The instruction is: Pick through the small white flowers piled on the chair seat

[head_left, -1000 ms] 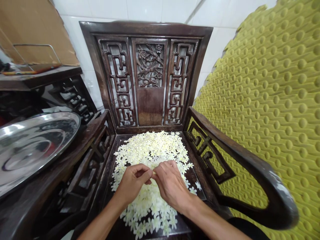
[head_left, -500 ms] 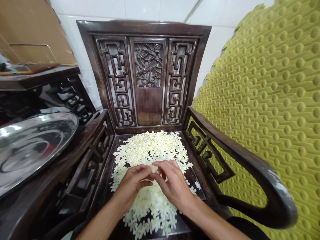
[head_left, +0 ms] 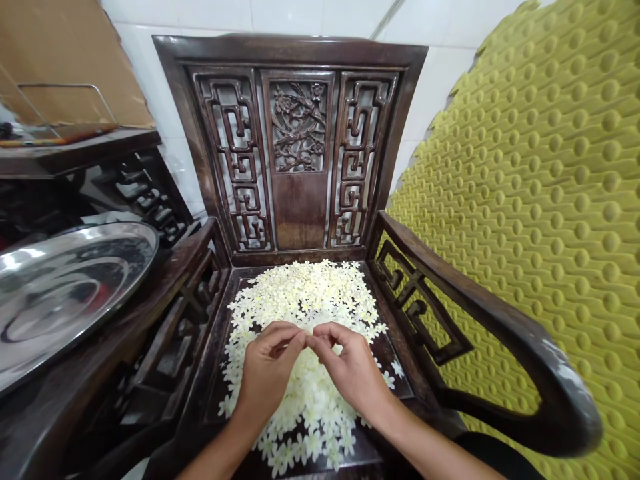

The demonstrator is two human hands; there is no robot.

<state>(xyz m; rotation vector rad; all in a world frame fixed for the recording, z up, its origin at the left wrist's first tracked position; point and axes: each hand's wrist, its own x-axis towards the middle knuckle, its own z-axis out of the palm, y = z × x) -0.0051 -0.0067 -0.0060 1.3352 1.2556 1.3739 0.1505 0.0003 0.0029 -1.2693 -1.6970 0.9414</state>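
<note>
A heap of small white and pale yellow flowers [head_left: 305, 293] covers the seat of a dark carved wooden chair [head_left: 300, 153]. Both hands hover over the front half of the heap, fingertips meeting. My left hand [head_left: 267, 373] is curled, thumb and forefinger pinched together. My right hand [head_left: 353, 370] is curled too, its fingertips pinched against those of the left. Whatever lies between the pinched fingers is too small to make out. The flowers under my palms are hidden.
A large shiny metal tray [head_left: 65, 287] rests on the dark furniture to the left. A yellow-green dimpled foam sheet [head_left: 540, 200] stands behind the chair's right armrest [head_left: 480, 313]. Cardboard [head_left: 65, 60] leans against the white tiled wall at upper left.
Both hands have shifted slightly toward me over the heap. The right hand's fingers have curled in more, and the pinch between the two hands has stayed closed.
</note>
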